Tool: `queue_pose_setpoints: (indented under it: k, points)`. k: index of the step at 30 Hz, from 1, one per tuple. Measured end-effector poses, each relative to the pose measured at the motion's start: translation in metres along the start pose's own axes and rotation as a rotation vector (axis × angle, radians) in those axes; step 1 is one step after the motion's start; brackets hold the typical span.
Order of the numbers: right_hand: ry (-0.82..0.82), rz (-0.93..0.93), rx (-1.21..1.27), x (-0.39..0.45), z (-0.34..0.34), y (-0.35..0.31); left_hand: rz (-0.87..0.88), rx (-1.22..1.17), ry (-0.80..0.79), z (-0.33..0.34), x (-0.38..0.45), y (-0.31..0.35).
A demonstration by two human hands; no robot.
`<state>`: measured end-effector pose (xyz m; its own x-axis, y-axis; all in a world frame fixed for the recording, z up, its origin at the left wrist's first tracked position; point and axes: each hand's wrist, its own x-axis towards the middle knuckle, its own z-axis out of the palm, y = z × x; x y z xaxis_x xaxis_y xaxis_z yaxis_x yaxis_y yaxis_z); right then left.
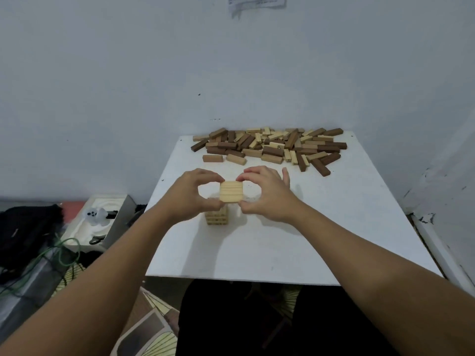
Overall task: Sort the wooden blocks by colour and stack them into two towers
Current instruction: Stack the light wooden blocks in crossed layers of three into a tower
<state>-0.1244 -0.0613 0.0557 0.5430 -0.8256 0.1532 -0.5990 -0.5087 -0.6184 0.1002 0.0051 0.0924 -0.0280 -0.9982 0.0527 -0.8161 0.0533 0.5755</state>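
While both hands (231, 194) pinch light tower (230, 195) top, bare table (334, 240) right.

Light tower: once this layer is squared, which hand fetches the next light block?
Probably right. Both hands pinch the light tower, but the right hand sits nearer the loose pile; the left hand can steady.

both forearms reach forward from the bottom corners, converging mid-frame. left hand (191, 192) and right hand (266, 192) face each other, thumbs and forefingers curled inward, pinching opposite sides of the same thing; right little finger sticks up, wrists level
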Motion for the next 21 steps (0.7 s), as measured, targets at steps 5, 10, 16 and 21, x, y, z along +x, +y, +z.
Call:
queue_pose_setpoints:
  k: [5, 10, 16, 21]
  points:
    - [-0.069, 0.01, -0.049, 0.013, 0.023, -0.015, -0.031, -0.023, -0.01, -0.004, -0.009, -0.034]
    - [-0.086, 0.056, -0.068, 0.015, 0.035, -0.015, -0.098, -0.059, -0.063, 0.005, -0.005, -0.055]
    - [-0.097, 0.079, -0.045, 0.019, 0.041, -0.015, -0.141, -0.077, -0.122, 0.002, -0.002, -0.063]
    - [-0.089, 0.098, -0.025, 0.019, 0.046, -0.014, -0.155, -0.126, -0.145, 0.003, 0.001, -0.073]
